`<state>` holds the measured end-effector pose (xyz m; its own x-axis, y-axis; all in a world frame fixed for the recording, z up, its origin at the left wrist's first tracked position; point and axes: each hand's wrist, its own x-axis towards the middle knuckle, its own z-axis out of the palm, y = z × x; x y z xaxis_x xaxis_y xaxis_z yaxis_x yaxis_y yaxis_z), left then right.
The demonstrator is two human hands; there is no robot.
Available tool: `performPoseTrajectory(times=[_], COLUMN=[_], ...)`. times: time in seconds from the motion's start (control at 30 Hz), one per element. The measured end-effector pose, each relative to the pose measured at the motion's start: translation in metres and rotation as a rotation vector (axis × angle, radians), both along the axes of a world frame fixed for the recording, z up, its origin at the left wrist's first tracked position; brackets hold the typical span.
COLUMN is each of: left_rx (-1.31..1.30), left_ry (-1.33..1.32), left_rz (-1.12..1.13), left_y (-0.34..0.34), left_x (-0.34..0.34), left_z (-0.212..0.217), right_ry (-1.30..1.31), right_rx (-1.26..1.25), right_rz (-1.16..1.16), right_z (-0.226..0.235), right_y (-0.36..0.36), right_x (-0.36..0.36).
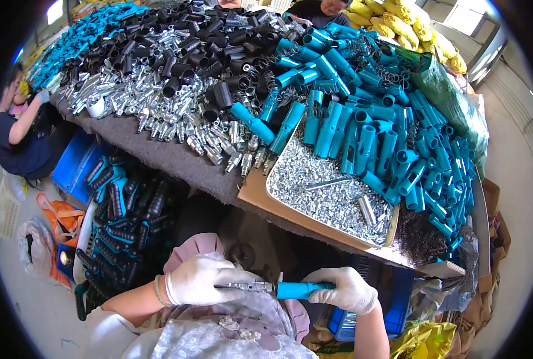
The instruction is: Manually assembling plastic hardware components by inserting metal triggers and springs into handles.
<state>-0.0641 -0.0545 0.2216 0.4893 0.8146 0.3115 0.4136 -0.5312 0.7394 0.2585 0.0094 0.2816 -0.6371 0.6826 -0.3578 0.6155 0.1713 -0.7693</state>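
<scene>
In front of my apron, both white-gloved hands hold parts lined up end to end. My left hand (200,280) is closed on a silver metal shaft (253,287); the shaft's left end is hidden in the fingers. My right hand (345,289) grips a teal tube (295,291) by its right end. A dark ring sits where the shaft meets the tube; I cannot tell how far one goes into the other. Beyond my hands, a shallow tray (269,184) holds many small silver pieces, a loose metal rod (327,184) and a short metal cylinder (367,210).
Teal tubes (374,143) with springs heap at the right of the table (176,161). Silver fittings (153,107) and black sleeves (176,69) pile left. Black-and-teal handles (120,233) fill a bin below. Blue crates (398,305) stand low right. A co-worker (24,131) sits far left.
</scene>
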Motion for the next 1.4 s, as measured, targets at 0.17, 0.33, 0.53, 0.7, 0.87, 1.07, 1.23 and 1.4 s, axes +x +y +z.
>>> performPoseTrajectory(times=[0.17,0.33,0.53,0.7,0.87,1.07,1.23,1.4], left_rx=[-0.007,0.006,-0.039,0.000,-0.123,-0.082,-0.126,-0.086], left_ry=[-0.007,0.026,0.253,0.318,0.204,0.219,0.197,0.186], left_rz=[-0.039,-0.058,-0.092,-0.252,-0.282,-0.203,-0.242,-0.269], left_y=[-0.001,0.001,0.004,0.001,-0.002,0.003,0.001,0.009], left_x=[-0.006,-0.001,0.017,0.022,0.022,0.027,0.035,0.042], left_z=[-0.003,0.001,-0.005,0.001,0.011,0.029,0.038,0.042], right_ry=[0.096,0.110,0.091,0.184,0.159,0.229,0.263,0.242], right_rx=[-0.051,-0.140,0.023,-0.126,-0.462,-0.035,-0.374,-0.524], right_rz=[-0.013,-0.078,-0.119,-0.147,-0.192,-0.183,-0.070,-0.125], right_z=[-0.013,-0.015,-0.017,-0.036,-0.022,-0.022,-0.040,-0.025], right_y=[-0.001,-0.007,-0.036,-0.046,-0.044,-0.054,-0.039,-0.036], right_x=[0.002,-0.009,-0.045,-0.042,-0.045,-0.040,-0.030,-0.036])
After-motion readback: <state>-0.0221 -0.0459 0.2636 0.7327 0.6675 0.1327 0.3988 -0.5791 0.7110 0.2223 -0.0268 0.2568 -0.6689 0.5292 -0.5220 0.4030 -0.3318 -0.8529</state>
